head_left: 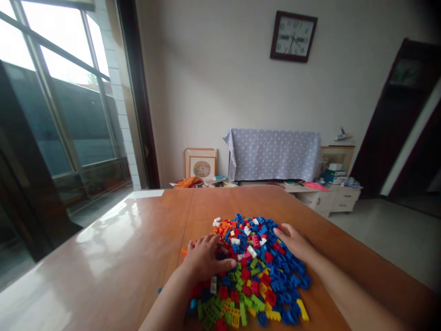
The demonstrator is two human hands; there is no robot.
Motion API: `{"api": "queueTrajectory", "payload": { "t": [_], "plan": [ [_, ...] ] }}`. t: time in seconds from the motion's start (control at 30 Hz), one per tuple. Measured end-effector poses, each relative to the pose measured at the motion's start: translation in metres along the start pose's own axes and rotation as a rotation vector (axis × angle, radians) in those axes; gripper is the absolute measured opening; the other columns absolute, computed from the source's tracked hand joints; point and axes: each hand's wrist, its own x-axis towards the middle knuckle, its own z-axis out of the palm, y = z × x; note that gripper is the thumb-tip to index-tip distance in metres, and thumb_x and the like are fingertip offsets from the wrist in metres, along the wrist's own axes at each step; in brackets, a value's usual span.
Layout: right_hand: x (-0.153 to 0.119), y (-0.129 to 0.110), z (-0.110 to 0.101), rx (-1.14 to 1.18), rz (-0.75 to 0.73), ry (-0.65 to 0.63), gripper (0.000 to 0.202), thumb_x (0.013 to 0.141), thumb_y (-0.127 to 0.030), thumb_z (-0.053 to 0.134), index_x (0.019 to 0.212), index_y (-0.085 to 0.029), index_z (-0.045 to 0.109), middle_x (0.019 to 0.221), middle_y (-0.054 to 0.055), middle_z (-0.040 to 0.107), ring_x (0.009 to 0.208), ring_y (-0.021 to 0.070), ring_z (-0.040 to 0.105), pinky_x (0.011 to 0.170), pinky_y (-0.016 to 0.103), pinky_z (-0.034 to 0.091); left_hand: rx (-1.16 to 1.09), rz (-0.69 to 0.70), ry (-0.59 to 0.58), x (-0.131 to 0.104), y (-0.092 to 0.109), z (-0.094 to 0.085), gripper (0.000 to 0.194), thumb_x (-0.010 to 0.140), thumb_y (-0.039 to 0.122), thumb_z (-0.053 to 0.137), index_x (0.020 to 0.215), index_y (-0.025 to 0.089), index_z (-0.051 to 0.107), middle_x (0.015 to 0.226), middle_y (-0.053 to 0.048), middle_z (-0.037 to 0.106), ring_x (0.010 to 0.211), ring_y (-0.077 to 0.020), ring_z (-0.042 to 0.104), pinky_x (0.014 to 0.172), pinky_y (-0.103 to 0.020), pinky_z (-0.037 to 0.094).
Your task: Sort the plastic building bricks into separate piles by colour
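Toy bricks (245, 274) past counting, one table (138, 248), one clock (293, 37), one spotted cloth (274, 154)

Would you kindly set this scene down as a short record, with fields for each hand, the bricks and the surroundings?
Left hand: open, over the left side of the bricks
Right hand: open, at the right edge of the bricks
Toy bricks: loose pile; blue mostly right, green toward the near side
Table: brown, shiny
Beyond table: spotted cloth
Wall: square clock
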Motion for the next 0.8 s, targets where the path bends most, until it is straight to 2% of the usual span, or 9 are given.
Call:
{"api": "queueTrajectory", "payload": {
  "t": [0.1, 0.2, 0.3, 0.5, 0.67, 0.8],
  "plan": [
    [-0.002, -0.001, 0.019, 0.026, -0.044, -0.081, 0.074, 0.085, -0.067, 0.050, 0.139, -0.016, 0.052, 0.139, 0.017, 0.058, 0.129, 0.0310, 0.054, 0.108, 0.044, 0.041, 0.145, -0.013, -0.130, -0.003, 0.017, 0.004, 0.104, 0.054, 0.077, 0.072, 0.144, 0.033, 0.048, 0.153, -0.014, 0.044, 0.142, -0.0448, 0.032, 0.114, -0.068, 0.009],
    [-0.001, -0.018, 0.032, 0.037, -0.146, -0.087, 0.068, 0.085, -0.062, 0.053, 0.135, -0.017, 0.056, 0.138, 0.015, 0.057, 0.130, 0.0308, 0.052, 0.109, 0.043, 0.040, 0.238, -0.025, -0.183, -0.004, 0.032, 0.007, 0.111, 0.054, 0.079, 0.069, 0.150, 0.031, 0.040, 0.158, -0.014, 0.035, 0.144, -0.0437, 0.029, 0.115, -0.067, 0.009],
    [0.000, -0.043, 0.041, 0.073, -0.238, -0.103, 0.063, 0.085, -0.060, 0.054, 0.132, -0.018, 0.059, 0.134, 0.014, 0.059, 0.127, 0.0294, 0.054, 0.108, 0.041, 0.041, 0.298, -0.047, -0.170, -0.003, 0.038, 0.011, 0.109, 0.059, 0.079, 0.065, 0.152, 0.029, 0.037, 0.160, -0.015, 0.031, 0.144, -0.0436, 0.029, 0.114, -0.066, 0.013],
    [-0.016, -0.093, 0.056, 0.184, -0.404, -0.239, 0.060, 0.084, -0.052, 0.060, 0.133, -0.019, 0.058, 0.135, 0.013, 0.059, 0.126, 0.0273, 0.054, 0.109, 0.040, 0.040, 0.348, -0.031, -0.066, -0.002, 0.036, 0.021, 0.096, 0.067, 0.077, 0.059, 0.149, 0.031, 0.042, 0.154, -0.014, 0.041, 0.139, -0.0423, 0.039, 0.114, -0.063, 0.020],
    [-0.046, -0.108, 0.047, 0.153, -0.554, -0.363, 0.063, 0.084, -0.056, 0.060, 0.138, -0.024, 0.056, 0.149, 0.011, 0.047, 0.138, 0.0282, 0.043, 0.115, 0.040, 0.034, 0.344, -0.006, -0.034, -0.003, 0.029, 0.021, 0.089, 0.068, 0.076, 0.060, 0.146, 0.034, 0.046, 0.148, -0.011, 0.049, 0.132, -0.0409, 0.047, 0.114, -0.058, 0.024],
    [-0.061, -0.103, 0.026, -0.002, -0.567, -0.424, 0.075, 0.079, -0.067, 0.062, 0.146, -0.036, 0.047, 0.161, 0.006, 0.032, 0.145, 0.0346, 0.031, 0.119, 0.051, 0.023, 0.318, 0.058, -0.012, -0.004, 0.027, 0.017, 0.082, 0.072, 0.076, 0.059, 0.141, 0.033, 0.051, 0.140, -0.010, 0.056, 0.124, -0.0382, 0.054, 0.109, -0.052, 0.034]
  ]
}}
